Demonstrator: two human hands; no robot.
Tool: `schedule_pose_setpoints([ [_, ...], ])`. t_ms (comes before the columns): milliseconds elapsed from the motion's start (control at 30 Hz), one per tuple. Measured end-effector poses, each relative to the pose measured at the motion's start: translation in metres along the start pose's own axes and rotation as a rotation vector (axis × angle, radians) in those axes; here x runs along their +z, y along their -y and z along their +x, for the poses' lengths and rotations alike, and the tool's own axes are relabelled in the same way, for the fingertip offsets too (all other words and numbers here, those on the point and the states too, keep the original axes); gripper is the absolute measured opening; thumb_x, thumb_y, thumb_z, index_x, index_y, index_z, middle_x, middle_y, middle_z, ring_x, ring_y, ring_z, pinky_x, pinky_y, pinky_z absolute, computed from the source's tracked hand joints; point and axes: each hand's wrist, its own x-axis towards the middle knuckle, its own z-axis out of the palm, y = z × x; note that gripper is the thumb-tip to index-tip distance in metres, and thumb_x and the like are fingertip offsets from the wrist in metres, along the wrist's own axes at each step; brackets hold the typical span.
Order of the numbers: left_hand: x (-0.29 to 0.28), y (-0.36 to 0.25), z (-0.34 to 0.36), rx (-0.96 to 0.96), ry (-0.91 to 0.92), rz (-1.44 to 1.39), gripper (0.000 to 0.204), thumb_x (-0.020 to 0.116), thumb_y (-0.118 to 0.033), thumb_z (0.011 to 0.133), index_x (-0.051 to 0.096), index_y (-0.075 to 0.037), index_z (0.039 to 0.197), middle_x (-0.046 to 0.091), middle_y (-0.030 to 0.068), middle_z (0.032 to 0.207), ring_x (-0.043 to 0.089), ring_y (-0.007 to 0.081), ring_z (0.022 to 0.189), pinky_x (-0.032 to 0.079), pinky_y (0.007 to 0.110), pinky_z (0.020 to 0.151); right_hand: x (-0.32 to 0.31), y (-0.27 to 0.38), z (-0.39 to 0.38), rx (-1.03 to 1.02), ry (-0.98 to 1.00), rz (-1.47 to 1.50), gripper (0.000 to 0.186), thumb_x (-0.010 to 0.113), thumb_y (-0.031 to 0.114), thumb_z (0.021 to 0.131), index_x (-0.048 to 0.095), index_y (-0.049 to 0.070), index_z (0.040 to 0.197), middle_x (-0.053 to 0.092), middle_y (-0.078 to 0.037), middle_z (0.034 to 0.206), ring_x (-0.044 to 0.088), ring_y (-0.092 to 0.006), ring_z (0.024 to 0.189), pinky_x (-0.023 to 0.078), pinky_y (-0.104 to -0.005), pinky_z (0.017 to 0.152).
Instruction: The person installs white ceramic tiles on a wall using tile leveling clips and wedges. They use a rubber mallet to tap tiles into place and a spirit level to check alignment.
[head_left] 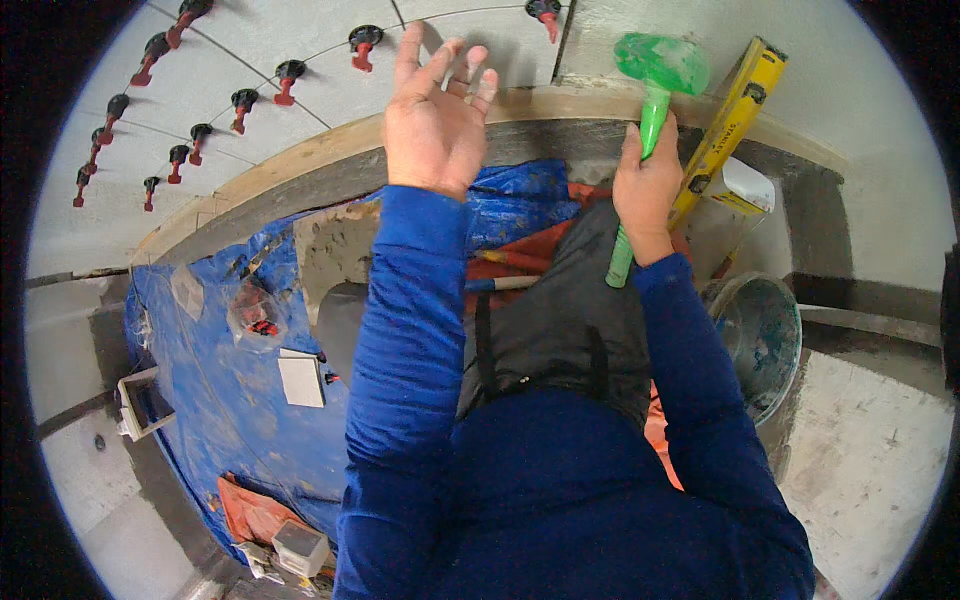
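Observation:
My right hand point(645, 185) is wrapped around the handle of a green rubber mallet point(662, 64), its head raised in front of the wall. The mallet's head has pale dusty smears. My left hand point(440, 125) is up with its fingers spread, palm in view and nothing in it, close to the grey wall tiles point(290, 30). Along the tile joints sit several tile levelling clips with black caps and red stems, such as one clip point(366, 46) just left of my left fingertips. A wooden batten point(330, 143) runs along the tiles' lower edge.
A yellow spirit level point(728, 125) leans just right of my right hand. A stained bucket point(757, 345) stands by my right forearm. Blue tarp point(230, 380) covers the floor at left, with a plastic bag point(256, 316), white tile piece point(301, 378) and clear tub point(300, 547).

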Motion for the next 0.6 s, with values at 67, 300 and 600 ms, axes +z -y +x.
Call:
schedule_pose_setpoints([
  [67, 0.0, -0.001, 0.002, -0.021, -0.014, -0.064, 0.057, 0.064, -0.011, 0.101, 0.044, -0.02, 0.154, 0.056, 0.0097, 0.129, 0.057, 0.0277, 0.122, 0.05, 0.047, 0.103, 0.0, -0.002, 0.0, 0.005, 0.006, -0.011, 0.052, 0.064, 0.02, 0.101, 0.05, -0.004, 0.145, 0.066, -0.032, 0.127, 0.065, -0.0498, 0.115, 0.052, -0.0517, 0.098],
  [300, 0.004, -0.004, 0.006, -0.152, 0.0, -0.452, 0.028, 0.064, -0.013, 0.103, 0.061, -0.011, 0.131, 0.056, 0.0103, 0.121, 0.058, 0.0267, 0.114, 0.05, 0.047, 0.096, -0.003, -0.005, 0.001, -0.006, 0.028, -0.031, 0.053, 0.065, 0.021, 0.101, 0.05, -0.006, 0.144, 0.066, -0.032, 0.124, 0.066, -0.0513, 0.11, 0.054, -0.0529, 0.093],
  [600, 0.011, 0.0, 0.005, -0.156, -0.022, -0.299, 0.031, 0.062, -0.013, 0.103, 0.059, -0.009, 0.133, 0.057, 0.0104, 0.119, 0.059, 0.027, 0.111, 0.051, 0.047, 0.096, -0.002, -0.001, 0.0, -0.026, 0.0, 0.004, 0.05, 0.064, 0.02, 0.101, 0.05, -0.003, 0.143, 0.068, -0.032, 0.118, 0.066, -0.0523, 0.105, 0.055, -0.0534, 0.089],
])
